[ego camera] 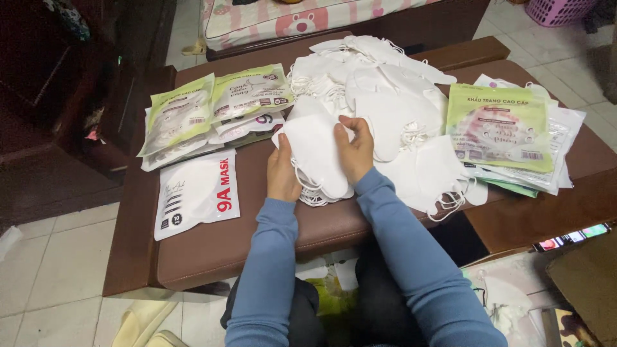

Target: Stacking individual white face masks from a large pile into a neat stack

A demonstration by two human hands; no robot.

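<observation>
Stack of white masks [316, 160]: centre of the head view, on the brown padded bench [212, 241], pressed between both hands.
Left hand [283, 172]: clasps the stack's left edge, thumb on top, fingers curled beneath.
Right hand [355, 149]: clamps the right edge, fingertips bent over the top mask.
Handling: light, soft and floppy by the look; the elastic ear loops [310, 193] spilling out below could snag, so the folded edges seem the best hold, squeezed flat to stop layers sliding.
Loose mask pile [379, 83]: upper centre, just beyond the hands.
Green-and-white packets [212, 106]: upper left.
White flat pouch [196, 193]: left of the hands.
Packets at right [501, 128]: stacked on the bench's right side.
</observation>
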